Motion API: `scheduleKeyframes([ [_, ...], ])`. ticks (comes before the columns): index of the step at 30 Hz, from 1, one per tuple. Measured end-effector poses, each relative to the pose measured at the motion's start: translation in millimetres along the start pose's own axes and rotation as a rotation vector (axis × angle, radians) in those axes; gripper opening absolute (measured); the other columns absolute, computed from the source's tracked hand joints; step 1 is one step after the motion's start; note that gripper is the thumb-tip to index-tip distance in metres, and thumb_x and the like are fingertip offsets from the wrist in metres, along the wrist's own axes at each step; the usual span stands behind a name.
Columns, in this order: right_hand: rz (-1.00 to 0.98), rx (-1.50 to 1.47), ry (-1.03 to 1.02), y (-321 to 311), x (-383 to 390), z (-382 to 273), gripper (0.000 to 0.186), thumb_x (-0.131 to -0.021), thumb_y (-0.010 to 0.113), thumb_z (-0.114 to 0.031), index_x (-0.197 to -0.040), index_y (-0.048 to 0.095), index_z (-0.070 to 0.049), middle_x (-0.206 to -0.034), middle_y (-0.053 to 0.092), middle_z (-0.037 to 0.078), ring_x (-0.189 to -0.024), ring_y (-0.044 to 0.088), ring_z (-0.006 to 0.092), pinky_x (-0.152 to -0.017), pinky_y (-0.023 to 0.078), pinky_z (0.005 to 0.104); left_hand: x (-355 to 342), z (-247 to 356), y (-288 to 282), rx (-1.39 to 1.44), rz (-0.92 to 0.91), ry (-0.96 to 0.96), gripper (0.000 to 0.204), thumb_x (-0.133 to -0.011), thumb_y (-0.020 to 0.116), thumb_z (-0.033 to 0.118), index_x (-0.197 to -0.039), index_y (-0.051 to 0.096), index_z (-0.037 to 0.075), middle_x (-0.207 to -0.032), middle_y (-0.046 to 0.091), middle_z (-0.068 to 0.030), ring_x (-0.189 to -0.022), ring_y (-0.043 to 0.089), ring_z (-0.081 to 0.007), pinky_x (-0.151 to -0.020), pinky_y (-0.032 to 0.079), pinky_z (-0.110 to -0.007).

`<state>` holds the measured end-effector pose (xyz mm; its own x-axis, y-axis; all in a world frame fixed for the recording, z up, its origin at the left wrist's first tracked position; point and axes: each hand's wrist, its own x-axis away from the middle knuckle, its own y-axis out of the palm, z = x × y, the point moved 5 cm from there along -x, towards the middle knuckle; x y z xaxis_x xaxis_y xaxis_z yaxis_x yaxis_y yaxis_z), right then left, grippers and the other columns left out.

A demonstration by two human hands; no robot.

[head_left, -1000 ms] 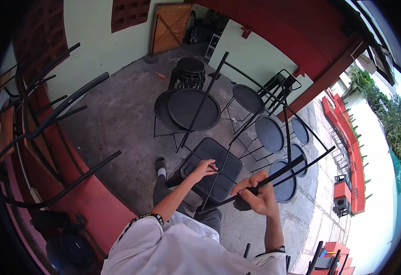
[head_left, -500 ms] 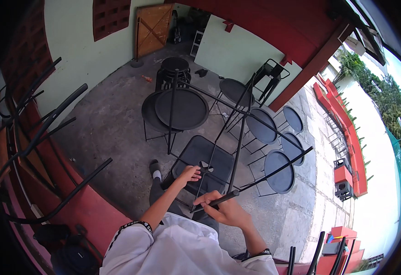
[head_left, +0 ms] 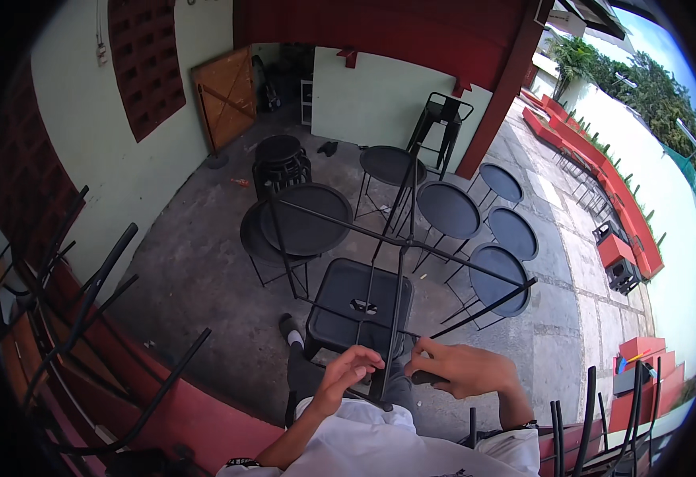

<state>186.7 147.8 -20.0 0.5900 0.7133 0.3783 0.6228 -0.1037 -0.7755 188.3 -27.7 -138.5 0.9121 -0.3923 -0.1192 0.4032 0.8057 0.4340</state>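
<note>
I hold a black metal leg frame (head_left: 400, 278) of thin rods close to my chest, its rods reaching up and outward in front of me. My right hand (head_left: 463, 370) is closed around the frame's near end. My left hand (head_left: 352, 372) curls on the same end from the left, almost touching the right hand. Below the frame stands a square black tray-top table (head_left: 340, 298) on the concrete floor, with a small object lying on it. My foot in a dark shoe (head_left: 288, 327) is beside that table.
Several round black tables (head_left: 304, 219) stand ahead, and a stack of round stools (head_left: 279, 159) is near a wooden door (head_left: 225, 95). A tall black stool (head_left: 443, 119) stands by the wall. Upturned black chair legs (head_left: 85, 294) line a red ledge at left; more rods (head_left: 571, 429) rise at lower right.
The frame swung from lying across toward the right to standing more upright in front of me. My hands came close together at its near end, and my view lifted toward the back wall.
</note>
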Motion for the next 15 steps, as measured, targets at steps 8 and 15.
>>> scheduleKeyframes([
  [8,1.335,0.216,-0.130,-110.6,61.6,-32.1,0.042,-0.067,0.073,0.008,-0.106,0.064,-0.002,-0.093,0.059,0.011,-0.082,0.060,0.0221,-0.071,0.048,0.0295,27.8,-13.1,11.4,-0.208,-0.174,0.228,0.063,-0.089,0.047,0.061,-0.081,0.059,0.000,-0.066,0.053,-0.0049,-0.056,0.051,-0.0133,-0.053,0.038,-0.028],
  [15,1.533,0.119,-0.418,-138.4,10.9,-18.1,0.033,-0.071,0.066,0.013,-0.100,0.068,-0.003,-0.095,0.061,0.010,-0.081,0.061,0.0200,-0.071,0.048,0.0266,26.4,-8.1,19.3,-0.256,-0.076,0.311,0.067,-0.093,0.041,0.062,-0.066,0.047,0.002,-0.057,0.047,-0.0050,-0.048,0.046,-0.0173,-0.047,0.033,-0.030],
])
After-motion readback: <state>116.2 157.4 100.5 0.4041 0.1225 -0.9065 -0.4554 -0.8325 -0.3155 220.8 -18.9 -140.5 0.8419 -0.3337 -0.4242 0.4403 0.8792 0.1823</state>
